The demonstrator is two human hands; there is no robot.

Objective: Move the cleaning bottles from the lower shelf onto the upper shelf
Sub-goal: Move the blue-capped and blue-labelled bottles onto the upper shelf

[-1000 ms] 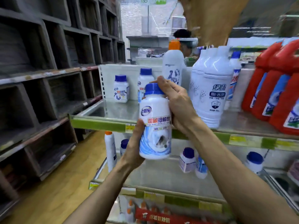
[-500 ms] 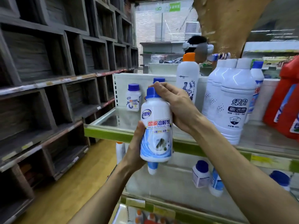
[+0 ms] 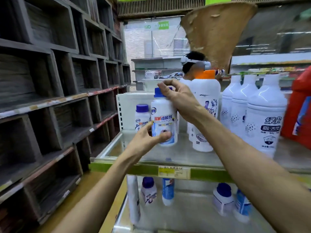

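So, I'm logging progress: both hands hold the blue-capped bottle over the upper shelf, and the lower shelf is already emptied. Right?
Not quite. The head view shows the left hand and right hand holding the blue-capped bottle over the upper shelf, but the lower shelf is not emptied: several bottles stand there.

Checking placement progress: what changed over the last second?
The blue-capped white bottle has gone up and forward, from in front of the shelf edge to over the upper shelf, in front of a matching bottle. The right hand has shifted onto its cap; the left hand still grips its lower body. Whether its base has landed is unclear. The tall white bottles and the lower-shelf bottles stayed put.
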